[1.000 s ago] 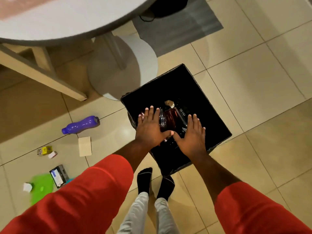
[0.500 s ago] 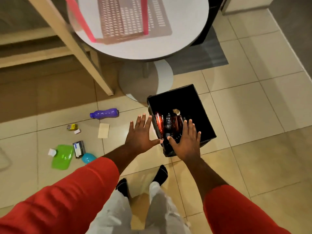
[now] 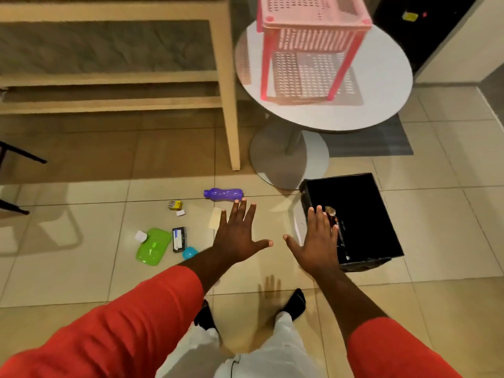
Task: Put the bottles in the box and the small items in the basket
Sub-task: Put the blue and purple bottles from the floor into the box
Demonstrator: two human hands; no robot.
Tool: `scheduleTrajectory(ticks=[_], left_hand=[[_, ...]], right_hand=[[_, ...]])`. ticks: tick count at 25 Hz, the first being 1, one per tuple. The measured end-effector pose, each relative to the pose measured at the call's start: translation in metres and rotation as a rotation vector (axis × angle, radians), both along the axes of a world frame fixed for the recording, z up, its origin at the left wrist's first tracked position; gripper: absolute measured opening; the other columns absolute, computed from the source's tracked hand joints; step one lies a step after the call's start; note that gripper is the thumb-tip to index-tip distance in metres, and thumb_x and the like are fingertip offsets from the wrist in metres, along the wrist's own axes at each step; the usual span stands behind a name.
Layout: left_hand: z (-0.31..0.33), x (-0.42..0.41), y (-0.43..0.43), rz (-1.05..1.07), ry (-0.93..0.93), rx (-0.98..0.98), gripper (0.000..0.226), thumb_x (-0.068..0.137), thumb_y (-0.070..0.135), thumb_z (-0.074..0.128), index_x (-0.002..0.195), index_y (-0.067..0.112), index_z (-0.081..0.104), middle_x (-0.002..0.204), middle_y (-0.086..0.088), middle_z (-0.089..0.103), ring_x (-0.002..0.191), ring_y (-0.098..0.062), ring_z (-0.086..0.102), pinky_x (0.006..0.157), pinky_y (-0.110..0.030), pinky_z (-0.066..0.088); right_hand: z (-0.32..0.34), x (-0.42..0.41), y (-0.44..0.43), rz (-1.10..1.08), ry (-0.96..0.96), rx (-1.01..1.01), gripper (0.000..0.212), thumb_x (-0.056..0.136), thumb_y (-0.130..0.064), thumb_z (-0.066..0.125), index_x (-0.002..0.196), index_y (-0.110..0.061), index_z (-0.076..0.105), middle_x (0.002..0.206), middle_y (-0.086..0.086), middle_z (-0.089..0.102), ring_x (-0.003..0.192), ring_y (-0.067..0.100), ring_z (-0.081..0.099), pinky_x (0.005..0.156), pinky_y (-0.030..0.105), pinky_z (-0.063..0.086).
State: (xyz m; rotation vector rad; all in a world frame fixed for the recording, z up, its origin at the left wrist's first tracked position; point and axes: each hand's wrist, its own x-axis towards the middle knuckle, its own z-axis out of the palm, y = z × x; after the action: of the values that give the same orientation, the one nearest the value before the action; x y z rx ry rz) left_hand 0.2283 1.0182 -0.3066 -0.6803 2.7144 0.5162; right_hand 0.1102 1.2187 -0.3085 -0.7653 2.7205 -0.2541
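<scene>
A black box (image 3: 365, 203) stands on the tiled floor at the right, with dark bottles partly visible inside behind my right hand (image 3: 317, 244). That hand is open, fingers spread, over the box's left edge. My left hand (image 3: 238, 236) is also open and empty, just left of it. A purple bottle (image 3: 223, 193) lies on its side on the floor beyond my left hand. Small items lie further left: a yellow box (image 3: 175, 205), a beige card (image 3: 215, 218), a green lid (image 3: 153, 246), a dark packet (image 3: 179, 239), a blue cap (image 3: 190, 252). A pink basket (image 3: 308, 39) stands on the round table.
The round white table (image 3: 381, 105) on a pedestal base stands behind the box. A wooden shelf frame (image 3: 229, 105) rises at the left of it. A grey mat (image 3: 381, 143) lies under the table. My socked feet (image 3: 296, 304) are below my hands.
Both hands have lifted out of the box, empty, and moved left. The view has pulled back and up, so the basket on the table now shows.
</scene>
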Motion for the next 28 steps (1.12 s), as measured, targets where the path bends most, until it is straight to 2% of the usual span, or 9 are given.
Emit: scheduleTrajectory(ticks=[5, 12, 20, 28], left_hand=[[0.006, 0.089, -0.077, 0.074, 0.004, -0.034, 0.121, 0.07, 0.096, 0.029, 0.161, 0.025, -0.006, 0.17, -0.007, -0.011, 0.156, -0.025, -0.012, 0.121, -0.051, -0.009], [-0.004, 0.152, -0.141, 0.276, -0.047, -0.056, 0.12, 0.073, 0.094, 0.032, 0.161, 0.025, -0.01, 0.169, -0.007, -0.012, 0.156, -0.026, -0.011, 0.122, -0.053, -0.003], [-0.047, 0.146, -0.153, 0.553, -0.11, -0.001, 0.118, 0.076, 0.091, 0.035, 0.161, 0.022, -0.01, 0.17, -0.008, -0.009, 0.157, -0.027, -0.006, 0.123, -0.055, 0.001], [-0.123, 0.078, -0.14, 0.847, -0.127, 0.148, 0.117, 0.077, 0.089, 0.042, 0.162, 0.023, -0.005, 0.17, -0.006, -0.008, 0.157, -0.024, -0.005, 0.123, -0.054, 0.006]], right_hand=[[0.015, 0.068, -0.091, 0.076, -0.03, -0.021, 0.1, 0.089, -0.077, 0.041, 0.162, -0.02, 0.003, 0.171, 0.004, -0.005, 0.157, 0.025, -0.004, 0.125, 0.054, 0.0], [0.005, 0.101, -0.181, 0.271, -0.086, 0.023, 0.099, 0.088, -0.082, 0.033, 0.16, -0.028, -0.008, 0.17, 0.001, -0.013, 0.157, 0.024, -0.008, 0.124, 0.051, -0.006], [-0.051, 0.06, -0.26, 0.564, -0.171, 0.067, 0.101, 0.087, -0.083, 0.034, 0.16, -0.028, -0.009, 0.171, 0.002, -0.009, 0.157, 0.026, -0.002, 0.123, 0.051, -0.003], [-0.136, -0.028, -0.316, 0.804, -0.188, 0.131, 0.103, 0.088, -0.079, 0.039, 0.162, -0.021, -0.003, 0.171, 0.006, -0.004, 0.157, 0.027, 0.0, 0.124, 0.054, 0.006]])
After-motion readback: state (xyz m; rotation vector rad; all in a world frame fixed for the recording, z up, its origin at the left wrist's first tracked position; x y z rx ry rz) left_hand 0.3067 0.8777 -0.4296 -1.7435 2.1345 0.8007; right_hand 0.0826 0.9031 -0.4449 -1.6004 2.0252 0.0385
